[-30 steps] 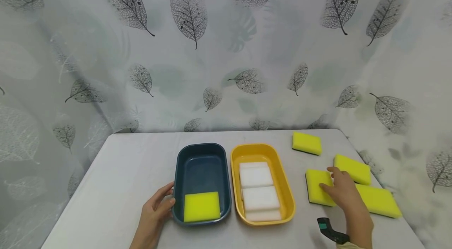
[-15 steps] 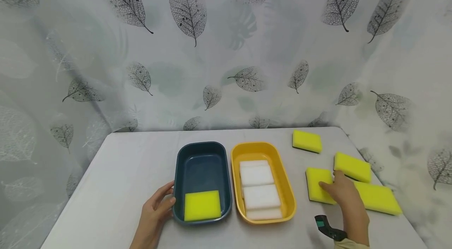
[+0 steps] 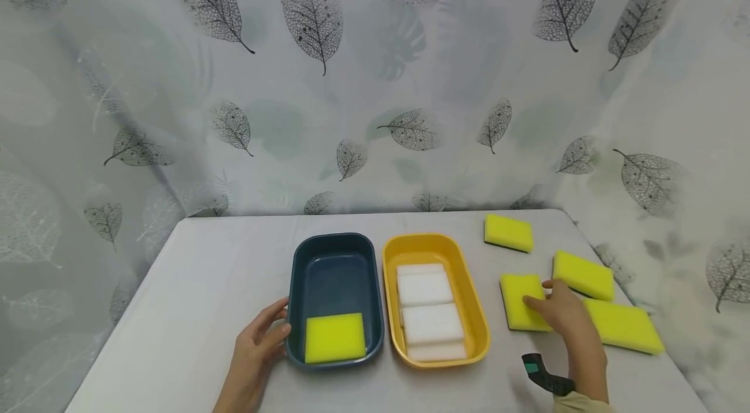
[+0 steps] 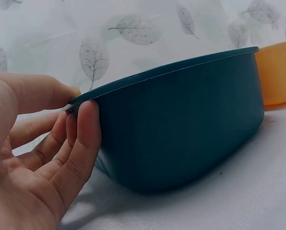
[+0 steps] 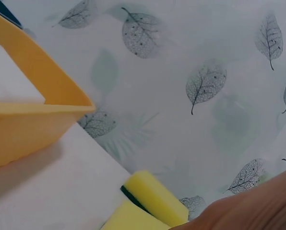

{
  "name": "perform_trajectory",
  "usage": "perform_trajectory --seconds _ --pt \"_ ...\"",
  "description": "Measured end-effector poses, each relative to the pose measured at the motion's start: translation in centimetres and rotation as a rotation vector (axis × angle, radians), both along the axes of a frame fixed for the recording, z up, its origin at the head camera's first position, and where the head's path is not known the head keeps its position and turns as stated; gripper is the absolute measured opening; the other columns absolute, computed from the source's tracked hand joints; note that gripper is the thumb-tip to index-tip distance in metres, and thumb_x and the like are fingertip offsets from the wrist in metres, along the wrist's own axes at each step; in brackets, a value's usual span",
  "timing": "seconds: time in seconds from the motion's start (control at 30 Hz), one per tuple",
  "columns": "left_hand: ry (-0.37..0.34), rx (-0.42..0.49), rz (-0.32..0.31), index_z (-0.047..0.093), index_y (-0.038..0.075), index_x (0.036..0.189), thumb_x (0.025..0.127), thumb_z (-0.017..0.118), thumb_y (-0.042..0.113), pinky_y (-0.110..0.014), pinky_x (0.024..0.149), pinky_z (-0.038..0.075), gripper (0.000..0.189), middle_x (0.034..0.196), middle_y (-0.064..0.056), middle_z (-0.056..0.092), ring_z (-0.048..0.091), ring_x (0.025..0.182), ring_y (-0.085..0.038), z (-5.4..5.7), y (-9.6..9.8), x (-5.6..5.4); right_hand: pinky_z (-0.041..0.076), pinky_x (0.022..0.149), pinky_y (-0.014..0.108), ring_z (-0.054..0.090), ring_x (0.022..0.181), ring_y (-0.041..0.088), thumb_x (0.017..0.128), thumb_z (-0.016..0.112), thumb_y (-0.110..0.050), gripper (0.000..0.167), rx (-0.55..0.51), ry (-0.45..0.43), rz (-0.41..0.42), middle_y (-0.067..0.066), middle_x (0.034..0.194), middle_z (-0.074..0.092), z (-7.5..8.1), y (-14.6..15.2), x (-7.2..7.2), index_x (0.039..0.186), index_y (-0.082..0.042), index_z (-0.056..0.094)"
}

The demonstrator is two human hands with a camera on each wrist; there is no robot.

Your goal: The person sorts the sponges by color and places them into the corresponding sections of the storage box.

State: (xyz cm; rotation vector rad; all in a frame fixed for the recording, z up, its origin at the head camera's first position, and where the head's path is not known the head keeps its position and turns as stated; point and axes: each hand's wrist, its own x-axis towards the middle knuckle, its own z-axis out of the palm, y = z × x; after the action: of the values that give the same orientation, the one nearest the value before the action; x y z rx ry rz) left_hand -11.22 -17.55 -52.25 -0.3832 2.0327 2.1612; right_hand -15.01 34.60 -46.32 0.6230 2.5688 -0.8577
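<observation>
My left hand [image 3: 254, 351] pinches the left rim of a dark blue tray [image 3: 336, 289]. In the left wrist view, the thumb lies on the rim while the fingers [image 4: 88, 132] press the outer wall. One yellow sponge [image 3: 334, 338] lies in the near end of this tray. At the right, my right hand [image 3: 567, 314] grips a yellow sponge [image 3: 520, 299] with a dark underside, thumb on its near part and a finger at its right edge. The right wrist view shows only part of that hand [image 5: 253, 206], its fingertips out of sight.
A yellow tray [image 3: 477, 328] holding several white sponges [image 3: 433, 323] stands beside the blue one. Other yellow sponges lie on the white table: one at the back [image 3: 508, 232], one behind my right hand [image 3: 584, 274], and one to its right [image 3: 624, 326]. A leaf-printed curtain [image 3: 375, 107] surrounds the table.
My right hand has closed on the yellow sponge and shifted slightly left, the sponge sliding with it. My left hand stays at the blue tray's rim.
</observation>
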Motion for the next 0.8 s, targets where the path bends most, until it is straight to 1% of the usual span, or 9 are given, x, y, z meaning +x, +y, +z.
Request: perform_trajectory --seconds 0.13,0.3,0.47,0.57,0.67,0.8 --pt "-0.018 0.000 0.002 0.056 0.016 0.148 0.099 0.070 0.023 -0.029 0.075 0.056 0.052 0.131 -0.006 0.053 0.058 0.104 -0.013 -0.1 0.1 0.0 0.049 0.101 0.062 0.050 0.124 0.053 0.103 0.062 -0.035 0.077 -0.022 0.021 0.011 0.043 0.146 0.040 0.2 0.1 0.1 0.150 0.015 0.028" --pt "-0.032 -0.007 0.015 0.056 0.018 0.148 0.098 0.071 0.025 -0.027 0.076 0.055 0.053 0.129 -0.004 0.055 0.059 0.103 -0.012 0.0 0.2 -0.1 0.049 0.101 0.062 0.049 0.126 0.053 0.104 0.061 -0.036 0.074 -0.091 0.049 0.015 0.042 0.149 0.037 0.1 0.4 0.1 0.152 0.011 0.029" --pt "-0.021 0.006 0.015 0.056 0.016 0.148 0.098 0.071 0.023 -0.029 0.078 0.056 0.053 0.127 -0.003 0.056 0.061 0.103 -0.012 0.1 0.2 -0.2 0.053 0.098 0.056 0.051 0.124 0.051 0.105 0.059 -0.036 0.074 -0.153 0.066 0.005 0.043 0.152 0.033 0.0 1.1 -0.2 0.154 0.011 0.028" --pt "-0.016 0.009 0.015 0.056 0.015 0.149 0.098 0.070 0.023 -0.029 0.080 0.057 0.053 0.127 -0.004 0.055 0.060 0.104 -0.012 0.0 0.2 -0.1 0.054 0.099 0.054 0.049 0.127 0.052 0.106 0.059 -0.038 0.076 -0.189 0.075 -0.001 0.043 0.153 0.032 0.1 1.8 -0.7 0.156 0.010 0.027" --pt "-0.010 0.013 0.016 0.056 0.015 0.149 0.099 0.070 0.022 -0.029 0.080 0.057 0.052 0.128 -0.004 0.055 0.060 0.104 -0.012 0.0 0.1 -0.1 0.054 0.101 0.053 0.047 0.130 0.053 0.105 0.059 -0.042 0.080 -0.232 0.073 0.011 0.042 0.154 0.031 0.7 2.6 -1.2 0.157 0.009 0.026" --pt "-0.009 0.008 0.014 0.056 0.015 0.148 0.099 0.070 0.021 -0.029 0.078 0.056 0.052 0.127 -0.004 0.055 0.060 0.102 -0.011 0.0 0.0 -0.1 0.053 0.105 0.054 0.043 0.137 0.055 0.106 0.056 -0.048 0.086 -0.312 0.055 0.073 0.042 0.157 0.028 1.8 3.4 -1.9 0.161 0.008 0.020"
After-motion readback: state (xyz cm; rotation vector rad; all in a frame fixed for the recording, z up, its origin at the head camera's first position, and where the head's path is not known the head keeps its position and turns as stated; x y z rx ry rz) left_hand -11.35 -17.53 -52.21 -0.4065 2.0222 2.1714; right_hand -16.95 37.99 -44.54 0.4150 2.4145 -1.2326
